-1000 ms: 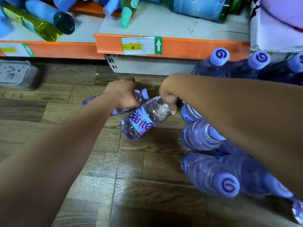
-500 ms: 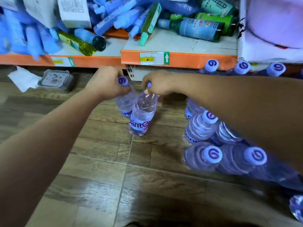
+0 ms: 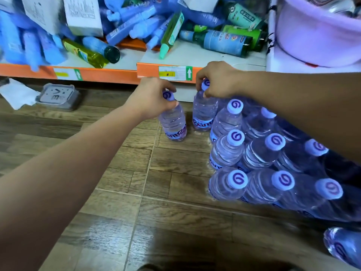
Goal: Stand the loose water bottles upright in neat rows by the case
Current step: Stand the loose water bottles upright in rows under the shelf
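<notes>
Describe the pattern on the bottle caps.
Bottle caps: pale blue with a purple swirl; head view.

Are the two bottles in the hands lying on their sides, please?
No: the left hand grips one bottle and the right hand another bottle by the cap, both upright on the floor.

Purple lettering on the near bottle (image 3: 172, 122) in my left hand (image 3: 150, 96) reads "ante", on the far bottle (image 3: 204, 112) in my right hand (image 3: 216, 81) "Gant"; each cap (image 3: 235, 106) bears a purple swirl, and the shelf tag (image 3: 175, 73) a white up-arrow.
</notes>
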Demonstrator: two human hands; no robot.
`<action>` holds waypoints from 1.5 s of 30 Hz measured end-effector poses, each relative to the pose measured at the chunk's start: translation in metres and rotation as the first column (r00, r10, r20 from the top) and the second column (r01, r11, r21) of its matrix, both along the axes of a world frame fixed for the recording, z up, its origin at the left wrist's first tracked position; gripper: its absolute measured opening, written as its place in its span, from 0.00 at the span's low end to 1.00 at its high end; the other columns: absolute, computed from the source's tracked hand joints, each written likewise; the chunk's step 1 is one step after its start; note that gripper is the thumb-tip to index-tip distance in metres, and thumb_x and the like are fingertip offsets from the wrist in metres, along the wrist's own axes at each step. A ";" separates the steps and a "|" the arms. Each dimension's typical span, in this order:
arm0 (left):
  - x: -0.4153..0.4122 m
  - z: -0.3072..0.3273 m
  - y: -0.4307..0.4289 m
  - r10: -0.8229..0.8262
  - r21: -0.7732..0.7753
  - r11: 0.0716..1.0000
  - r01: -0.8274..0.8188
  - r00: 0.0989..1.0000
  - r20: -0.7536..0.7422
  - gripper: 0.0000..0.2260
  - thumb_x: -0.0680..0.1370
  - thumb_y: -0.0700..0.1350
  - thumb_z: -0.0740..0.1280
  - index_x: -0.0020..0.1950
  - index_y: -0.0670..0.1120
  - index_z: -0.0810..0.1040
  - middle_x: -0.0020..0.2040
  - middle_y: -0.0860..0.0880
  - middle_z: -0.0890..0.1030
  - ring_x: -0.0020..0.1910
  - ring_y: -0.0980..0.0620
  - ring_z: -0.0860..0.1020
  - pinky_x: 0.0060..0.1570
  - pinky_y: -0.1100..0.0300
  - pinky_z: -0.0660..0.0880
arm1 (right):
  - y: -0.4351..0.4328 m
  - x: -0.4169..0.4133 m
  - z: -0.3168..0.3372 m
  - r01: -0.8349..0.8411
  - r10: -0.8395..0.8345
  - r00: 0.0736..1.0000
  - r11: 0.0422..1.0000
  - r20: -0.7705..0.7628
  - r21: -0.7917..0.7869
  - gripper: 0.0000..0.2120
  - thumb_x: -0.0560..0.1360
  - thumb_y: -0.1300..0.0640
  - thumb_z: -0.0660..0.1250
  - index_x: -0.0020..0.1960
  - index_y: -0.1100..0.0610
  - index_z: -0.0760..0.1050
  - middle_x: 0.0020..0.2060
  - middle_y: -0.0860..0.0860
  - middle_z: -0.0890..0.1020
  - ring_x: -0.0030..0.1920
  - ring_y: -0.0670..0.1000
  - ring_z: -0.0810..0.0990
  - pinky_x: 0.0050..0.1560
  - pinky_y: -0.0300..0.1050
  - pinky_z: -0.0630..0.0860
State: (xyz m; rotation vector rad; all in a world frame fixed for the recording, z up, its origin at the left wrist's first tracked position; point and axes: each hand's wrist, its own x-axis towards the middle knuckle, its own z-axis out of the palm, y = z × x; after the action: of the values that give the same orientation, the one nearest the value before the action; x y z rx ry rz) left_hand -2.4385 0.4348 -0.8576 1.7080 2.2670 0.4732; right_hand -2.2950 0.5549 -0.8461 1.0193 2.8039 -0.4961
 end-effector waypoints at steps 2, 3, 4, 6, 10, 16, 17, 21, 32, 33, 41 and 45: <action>0.007 0.001 0.001 -0.059 0.006 0.998 0.059 0.998 -0.022 0.14 0.70 0.47 0.71 0.55 0.43 0.81 0.53 0.43 0.82 0.54 0.45 0.77 0.50 0.62 0.68 | 0.002 -0.001 -0.002 0.009 -0.009 1.000 1.000 0.004 0.022 0.12 0.72 0.63 0.68 0.56 0.56 0.79 0.56 0.57 0.79 0.56 0.58 0.76 0.46 0.40 0.67; 0.010 0.001 0.001 -0.079 0.010 0.997 0.080 0.996 -0.029 0.14 0.70 0.46 0.71 0.54 0.43 0.81 0.52 0.43 0.82 0.53 0.45 0.77 0.51 0.61 0.70 | 0.003 -0.002 -0.002 0.010 -0.010 1.000 0.999 0.005 0.032 0.12 0.73 0.63 0.67 0.56 0.55 0.79 0.56 0.57 0.79 0.56 0.58 0.76 0.46 0.40 0.67; 0.012 0.002 0.001 -0.093 0.016 0.996 0.093 0.995 -0.030 0.13 0.70 0.47 0.71 0.53 0.43 0.81 0.51 0.42 0.82 0.53 0.45 0.77 0.51 0.59 0.71 | 0.003 -0.003 -0.001 0.006 -0.006 1.000 0.999 0.011 0.040 0.12 0.73 0.63 0.67 0.56 0.56 0.79 0.57 0.57 0.79 0.57 0.59 0.76 0.47 0.41 0.68; 0.017 0.001 0.001 -0.102 0.035 0.994 0.102 0.995 -0.022 0.13 0.70 0.47 0.72 0.51 0.43 0.81 0.50 0.42 0.82 0.52 0.44 0.77 0.52 0.57 0.72 | 0.002 -0.005 0.000 -0.019 0.018 1.000 0.998 0.018 0.068 0.12 0.74 0.64 0.66 0.56 0.56 0.79 0.57 0.58 0.78 0.58 0.59 0.76 0.49 0.42 0.69; 0.027 -0.002 0.007 -0.137 0.049 0.989 0.139 0.990 -0.043 0.12 0.69 0.49 0.73 0.48 0.44 0.80 0.47 0.42 0.81 0.49 0.43 0.76 0.46 0.58 0.68 | 0.000 -0.007 -0.003 -0.025 0.023 1.000 0.993 0.019 0.114 0.12 0.74 0.64 0.64 0.56 0.57 0.78 0.58 0.60 0.76 0.58 0.60 0.74 0.51 0.45 0.71; 0.044 -0.001 0.017 -0.175 0.086 0.981 0.176 0.984 -0.020 0.12 0.69 0.46 0.73 0.49 0.41 0.80 0.47 0.42 0.80 0.47 0.44 0.76 0.45 0.59 0.66 | 0.005 -0.005 -0.002 -0.039 0.033 0.998 0.994 0.054 0.107 0.13 0.74 0.63 0.65 0.58 0.56 0.77 0.58 0.60 0.76 0.59 0.60 0.74 0.47 0.44 0.68; 0.046 -0.001 0.018 -0.207 0.077 0.975 0.208 0.978 -0.027 0.12 0.69 0.45 0.73 0.50 0.41 0.80 0.49 0.42 0.81 0.49 0.44 0.77 0.46 0.60 0.66 | 0.005 -0.006 0.000 -0.044 0.038 0.997 0.994 0.061 0.101 0.14 0.74 0.63 0.65 0.59 0.56 0.76 0.59 0.60 0.76 0.60 0.59 0.74 0.50 0.45 0.70; 0.049 -0.006 0.018 -0.345 -0.017 0.939 0.345 0.938 -0.043 0.11 0.69 0.42 0.73 0.51 0.43 0.81 0.54 0.45 0.79 0.56 0.44 0.76 0.56 0.57 0.71 | 0.007 -0.003 0.000 -0.068 0.063 0.996 0.993 0.061 0.092 0.14 0.75 0.60 0.65 0.61 0.56 0.75 0.61 0.59 0.75 0.61 0.59 0.73 0.55 0.46 0.71; 0.058 -0.016 0.030 -0.230 0.042 0.972 0.232 0.972 -0.052 0.16 0.72 0.49 0.71 0.52 0.39 0.77 0.55 0.39 0.78 0.55 0.41 0.76 0.50 0.57 0.68 | 0.010 -0.001 -0.003 -0.064 0.061 0.998 0.995 0.034 0.080 0.16 0.77 0.61 0.59 0.64 0.56 0.73 0.57 0.60 0.74 0.63 0.59 0.71 0.59 0.47 0.68; 0.058 -0.019 0.027 -0.208 0.057 0.976 0.210 0.977 -0.039 0.16 0.72 0.49 0.71 0.53 0.39 0.77 0.55 0.40 0.77 0.55 0.41 0.76 0.51 0.56 0.68 | 0.011 -0.001 -0.003 -0.067 0.064 0.997 0.995 0.034 0.077 0.16 0.77 0.61 0.60 0.64 0.56 0.73 0.59 0.60 0.74 0.62 0.59 0.71 0.60 0.47 0.69; 0.059 -0.031 0.017 -0.105 0.099 0.990 0.098 0.992 0.070 0.22 0.71 0.54 0.71 0.57 0.41 0.75 0.55 0.42 0.75 0.55 0.42 0.75 0.55 0.50 0.73 | 0.013 -0.003 -0.007 -0.049 0.045 0.997 0.996 0.055 0.076 0.23 0.76 0.58 0.64 0.70 0.55 0.67 0.63 0.62 0.71 0.61 0.62 0.73 0.58 0.50 0.71; 0.057 -0.029 0.011 -0.181 0.055 0.982 0.179 0.983 0.037 0.27 0.70 0.58 0.70 0.63 0.44 0.73 0.58 0.43 0.72 0.56 0.42 0.75 0.59 0.47 0.72 | 0.018 0.005 -0.004 -0.012 0.007 0.999 0.994 0.047 0.105 0.29 0.73 0.54 0.68 0.71 0.54 0.64 0.64 0.59 0.69 0.62 0.62 0.73 0.59 0.53 0.74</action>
State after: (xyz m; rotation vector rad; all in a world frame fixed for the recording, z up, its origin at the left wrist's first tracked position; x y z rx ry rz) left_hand -2.3819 0.4461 -0.8862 1.8886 2.0646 0.5258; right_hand -2.2903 0.5725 -0.8503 1.0221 2.8183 -0.3224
